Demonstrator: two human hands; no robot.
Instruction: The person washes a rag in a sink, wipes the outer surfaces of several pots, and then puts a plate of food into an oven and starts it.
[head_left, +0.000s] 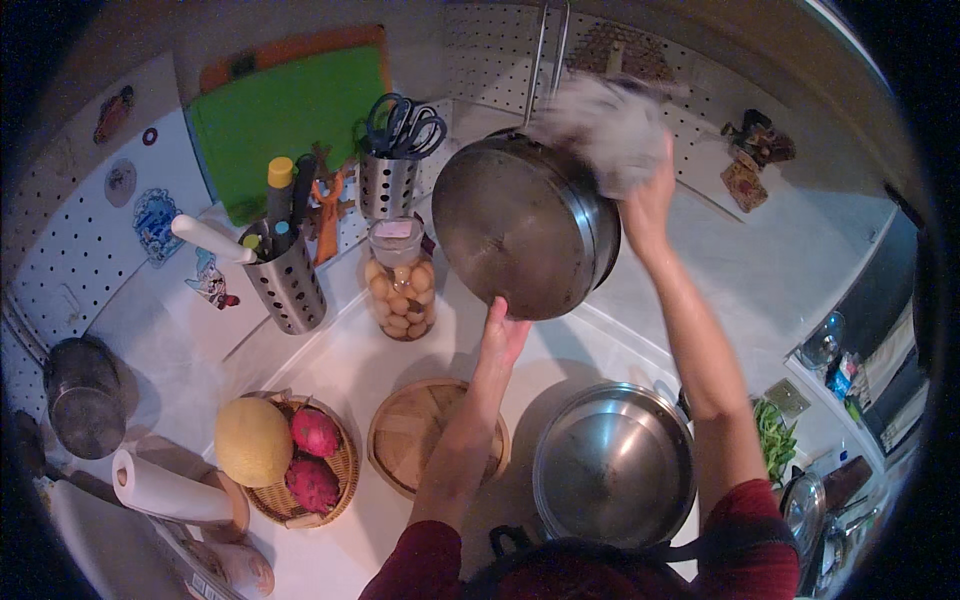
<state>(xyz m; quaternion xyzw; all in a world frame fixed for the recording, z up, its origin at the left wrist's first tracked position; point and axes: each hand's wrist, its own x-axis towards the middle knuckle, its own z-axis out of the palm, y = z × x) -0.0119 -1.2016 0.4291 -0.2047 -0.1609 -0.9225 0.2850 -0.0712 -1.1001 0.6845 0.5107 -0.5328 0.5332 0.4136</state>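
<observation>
My left hand (506, 334) grips the lower rim of a dark-bottomed metal pot (517, 232), its thumb on the underside. The pot is lifted and tipped so its underside faces me. A pale cloth (604, 131), blurred by motion, is in my right hand (651, 202) at the pot's upper right side; whether it touches the pot is hard to tell. Below on the counter sits a wide stainless steel pan (615, 465), and left of it a round wooden board or trivet (405, 427), partly hidden by my left forearm.
A wicker basket (349, 480) of fruit and a paper towel roll (172, 487) stand at left. Behind are a glass jar (400, 292) of round pale items, perforated steel utensil holders (289, 289) and a green cutting board (289, 127). Leafy greens (774, 439) lie at right.
</observation>
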